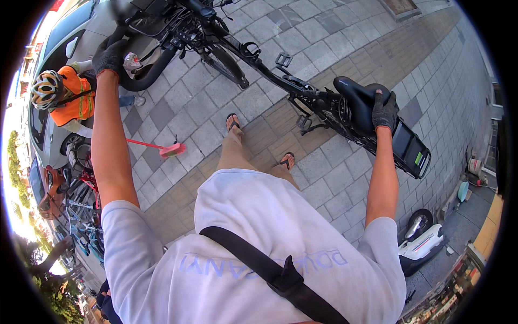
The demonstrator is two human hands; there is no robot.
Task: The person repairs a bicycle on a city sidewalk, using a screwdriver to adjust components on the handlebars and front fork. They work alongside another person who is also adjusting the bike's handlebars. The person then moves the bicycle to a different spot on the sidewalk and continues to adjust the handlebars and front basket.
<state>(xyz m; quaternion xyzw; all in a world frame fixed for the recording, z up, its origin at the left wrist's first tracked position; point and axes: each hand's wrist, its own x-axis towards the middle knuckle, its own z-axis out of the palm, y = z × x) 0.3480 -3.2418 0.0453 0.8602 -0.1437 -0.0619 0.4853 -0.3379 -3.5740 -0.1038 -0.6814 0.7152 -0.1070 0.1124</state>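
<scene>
A black bicycle (270,75) with a rear rack stands in front of me, its front end at the upper left and its rear at the right. My left hand (108,56), in a dark glove, closes round the thick black handlebar (154,71); its fingers are partly hidden. In a matching glove with bare fingertips, my right hand (384,112) grips the rear of the black saddle (359,105). Behind the saddle sits the black rear rack (413,148) with a flat panel and a small green label. Pedals (283,59) show beside the frame.
At the left, a person in an orange vest (75,100) and helmet holds a red-handled broom (171,150). A silver car (51,140) and several bicycles (86,227) stand beyond. A white scooter (423,245) is at the lower right. Grey paving (199,124) lies underfoot.
</scene>
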